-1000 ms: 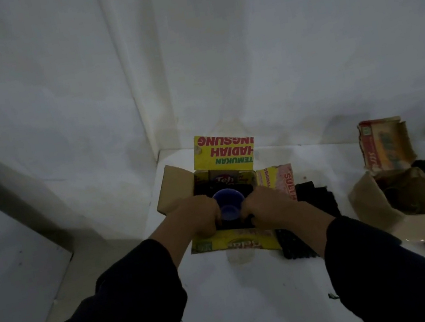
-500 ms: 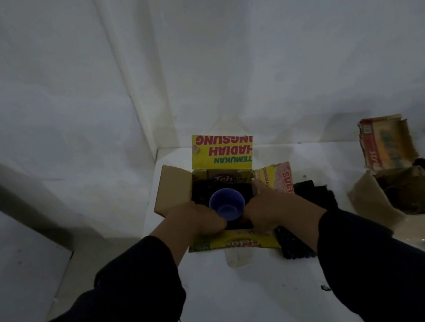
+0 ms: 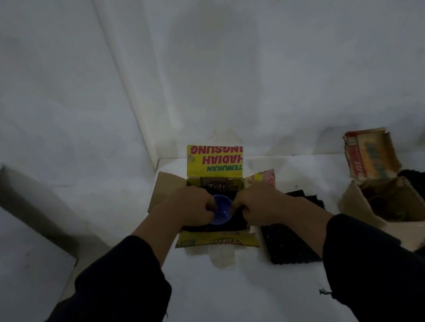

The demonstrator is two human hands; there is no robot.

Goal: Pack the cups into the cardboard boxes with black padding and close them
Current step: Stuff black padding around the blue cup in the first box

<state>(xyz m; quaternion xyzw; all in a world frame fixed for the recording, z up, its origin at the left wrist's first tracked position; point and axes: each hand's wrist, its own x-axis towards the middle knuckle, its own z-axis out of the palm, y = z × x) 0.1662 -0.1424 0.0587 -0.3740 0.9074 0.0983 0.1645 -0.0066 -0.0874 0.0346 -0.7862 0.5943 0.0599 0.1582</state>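
Blue cup [image 3: 222, 213] sits mouth-up inside the yellow cardboard box [image 3: 217, 241], bedded in black padding [image 3: 232, 224]. My left hand [image 3: 189, 207] and right hand [image 3: 260, 203] flank it, fingers curled and pinching its rim from either side (dim light blurs the fingertips). A black mat [image 3: 288, 241] lies just right of the box; a second open box [image 3: 389, 203] stands well apart.
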